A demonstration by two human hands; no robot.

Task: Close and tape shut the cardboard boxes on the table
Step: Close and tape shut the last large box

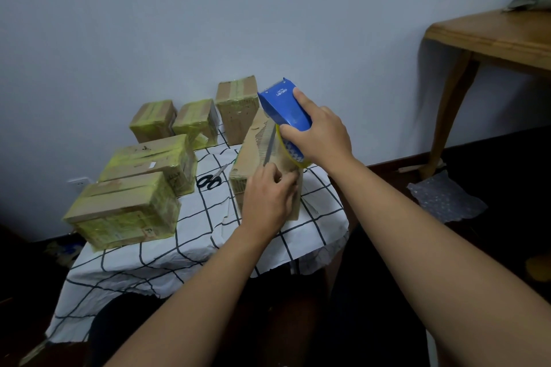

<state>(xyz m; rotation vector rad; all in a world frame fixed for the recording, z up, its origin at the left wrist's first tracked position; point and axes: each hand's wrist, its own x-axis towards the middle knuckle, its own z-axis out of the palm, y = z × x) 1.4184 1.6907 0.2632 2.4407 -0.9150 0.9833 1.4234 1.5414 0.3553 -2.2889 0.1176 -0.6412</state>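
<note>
1. Along the left side of the table (190, 235), on its checked cloth, stand five cardboard boxes already wrapped in yellowish tape, among them the nearest taped box (125, 211) and the tall taped box (238, 107) at the back by the wall. By their look, these are finished.
2. Black-handled scissors (210, 180) lie on the cloth between the taped boxes and the box being worked on.
3. That open-work box (262, 158) sits right of centre, near the table's right edge. Its long axis runs from the person towards the wall, leaning slightly right, with its top face tilted up at the far end.
4. The left hand (268, 199) rests on the box's near end, fingers curled and apparently pinching the tape's free end against the cardboard.
5. The right hand (319, 134) grasps the blue tape dispenser (283, 104), roll touching the box top, nose pointing away and up.
6. The step in hand seems to be laying a strip along the top seam. The next move likely calls for drawing the dispenser along the long axis while the left hand anchors, then tearing the tape off.
</note>
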